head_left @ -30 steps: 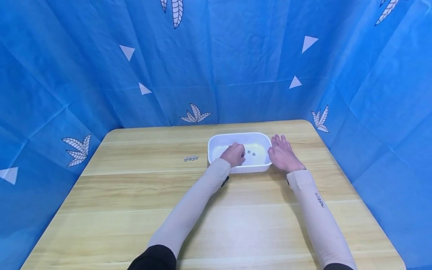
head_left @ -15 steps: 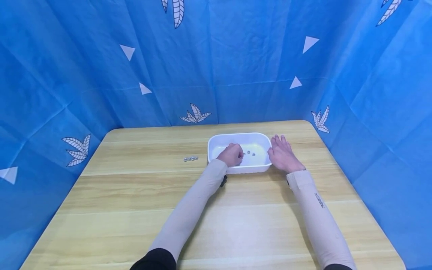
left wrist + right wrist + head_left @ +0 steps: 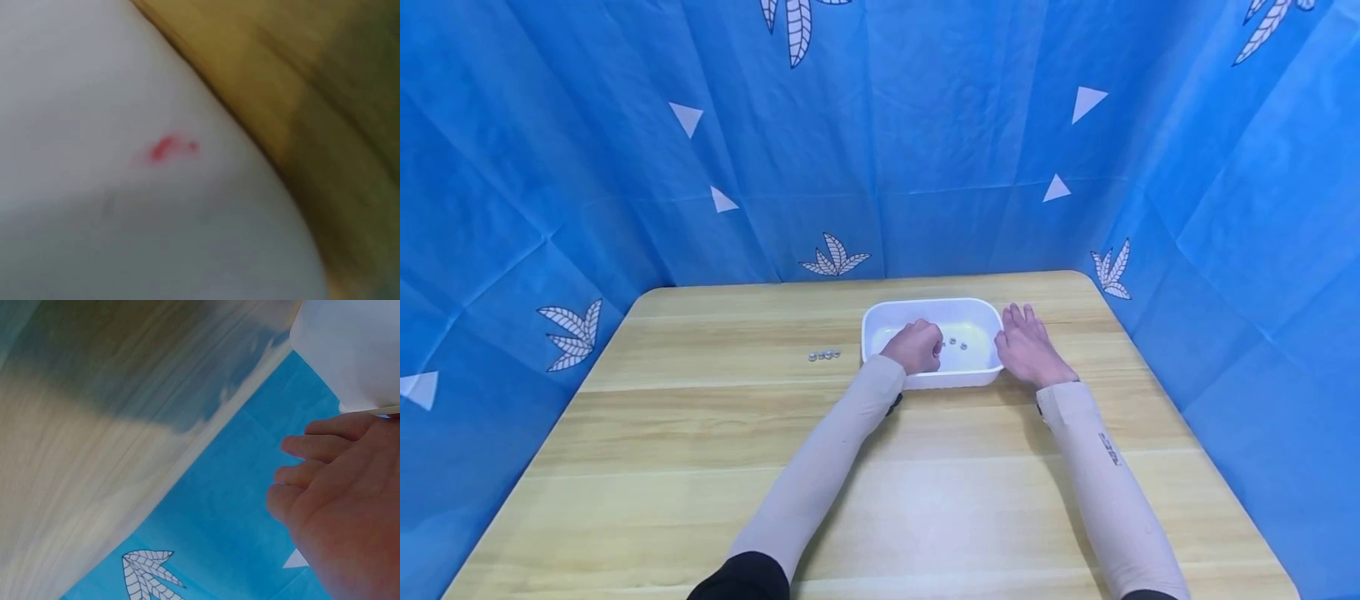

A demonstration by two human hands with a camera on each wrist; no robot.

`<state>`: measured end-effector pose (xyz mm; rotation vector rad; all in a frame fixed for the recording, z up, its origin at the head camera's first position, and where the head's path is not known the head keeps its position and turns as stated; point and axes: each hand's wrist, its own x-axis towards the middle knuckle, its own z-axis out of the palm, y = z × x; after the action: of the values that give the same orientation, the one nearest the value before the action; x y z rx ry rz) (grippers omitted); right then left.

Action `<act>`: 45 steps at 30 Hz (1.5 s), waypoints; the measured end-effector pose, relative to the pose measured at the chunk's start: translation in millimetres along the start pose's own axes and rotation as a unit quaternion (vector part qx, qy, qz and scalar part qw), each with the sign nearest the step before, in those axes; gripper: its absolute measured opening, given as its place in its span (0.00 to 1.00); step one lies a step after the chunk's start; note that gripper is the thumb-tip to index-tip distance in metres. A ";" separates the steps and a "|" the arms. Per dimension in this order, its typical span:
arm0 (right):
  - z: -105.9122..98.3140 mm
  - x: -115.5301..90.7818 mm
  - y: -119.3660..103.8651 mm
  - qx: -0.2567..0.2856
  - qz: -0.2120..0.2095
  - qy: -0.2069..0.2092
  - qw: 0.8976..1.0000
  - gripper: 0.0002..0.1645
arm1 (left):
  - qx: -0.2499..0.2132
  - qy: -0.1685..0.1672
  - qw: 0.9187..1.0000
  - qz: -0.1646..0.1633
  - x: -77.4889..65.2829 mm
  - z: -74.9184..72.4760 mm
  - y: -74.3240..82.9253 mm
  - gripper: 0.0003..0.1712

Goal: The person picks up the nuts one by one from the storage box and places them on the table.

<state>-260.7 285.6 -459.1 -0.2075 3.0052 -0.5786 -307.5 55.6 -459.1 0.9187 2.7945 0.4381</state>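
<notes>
In the head view my left hand point(image 3: 915, 346) reaches into a white plastic basin point(image 3: 880, 315), its fingers curled and fingertips turned down, hidden from the camera. A tiny metal piece shows right at its finger edge; I cannot tell whether the fingers hold one. Just right of it, small round silver metal pieces point(image 3: 958, 343) lie on the basin floor. My right hand point(image 3: 1030, 346) holds the basin's right rim, thumb side at the edge. In the right wrist view, the fingers point(image 3: 319, 447) lie along the outside below the basin's rim point(image 3: 369, 411).
Left of the basin, several small silver metal pieces point(image 3: 824, 355) sit in a short row on the wooden table point(image 3: 700, 450). A blue patterned curtain point(image 3: 955, 167) hangs behind the table and along both sides. The left wrist view shows mostly a pale sleeve point(image 3: 112, 125).
My left hand has shifted slightly left inside the basin, then a little back right; a tiny metal piece now shows beside its fingers. The right hand stays at the rim.
</notes>
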 end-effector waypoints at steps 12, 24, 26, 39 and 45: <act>0.6 -1.4 -1.6 0.005 0.001 0.000 1.000 0.39 | -0.037 -0.011 0.999 0.007 -0.2 1.4 -5.3 0.11; 2.6 -1.4 -2.1 0.002 -0.001 0.005 1.000 0.39 | -0.071 0.009 0.997 -0.020 -6.9 -0.4 -9.6 0.11; 2.6 -1.3 -1.9 0.001 -0.001 0.006 1.000 0.38 | -0.074 0.014 0.997 -0.019 -7.6 -0.7 -11.3 0.11; 1.8 -1.5 -1.4 0.003 -0.002 0.008 1.000 0.38 | -0.119 0.014 0.992 -0.039 -13.1 -6.2 -16.9 0.10; 1.9 -1.4 -1.2 0.007 -0.003 0.010 1.000 0.38 | -0.143 0.014 0.989 -0.019 -17.1 -11.0 -20.3 0.08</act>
<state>-259.0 284.1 -460.3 -0.2127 3.0196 -0.6053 -307.8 27.3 -454.3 0.7981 2.6713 0.8266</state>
